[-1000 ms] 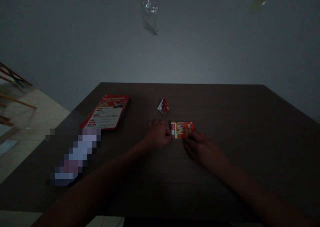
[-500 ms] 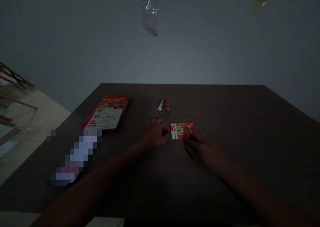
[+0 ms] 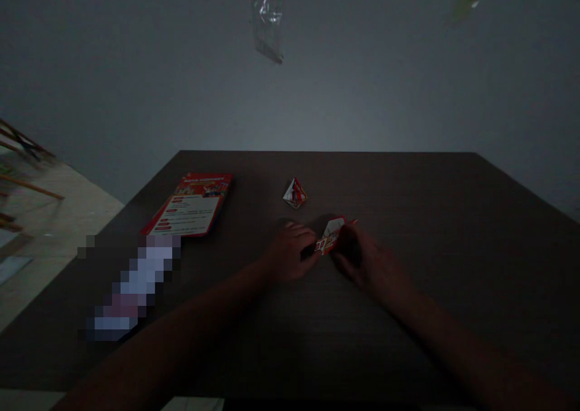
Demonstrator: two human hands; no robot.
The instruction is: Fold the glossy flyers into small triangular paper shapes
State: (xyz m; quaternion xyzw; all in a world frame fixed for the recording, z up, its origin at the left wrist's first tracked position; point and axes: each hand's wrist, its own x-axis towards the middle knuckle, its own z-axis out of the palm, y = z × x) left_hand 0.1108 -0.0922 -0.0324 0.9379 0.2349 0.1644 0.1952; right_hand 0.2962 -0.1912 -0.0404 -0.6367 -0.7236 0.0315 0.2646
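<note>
A folded red-and-white printed paper (image 3: 334, 228) is between my hands, raised a little off the table and partly opened, so its pale inner side shows. My right hand (image 3: 369, 260) pinches its right part between thumb and fingers. My left hand (image 3: 293, 251) is closed at the paper's lower left corner, with thumb and fingertips pressed together there. The dim light hides some of the fingertips. Beyond my hands lies a small folded paper piece (image 3: 295, 193), red and white, shaped like a pointed diamond.
On the left of the dark wooden table (image 3: 408, 193) lies a stack of red-and-white leaflets (image 3: 194, 208). Closer to me is a blurred-out, pixelated object (image 3: 140, 284). A grey wall (image 3: 385, 84) rises behind the table, with a clear plastic pouch (image 3: 268, 27) on it.
The paper lay flat with its printed face up; now it is lifted, turned and partly opened. My left hand has moved right and taken hold of its corner.
</note>
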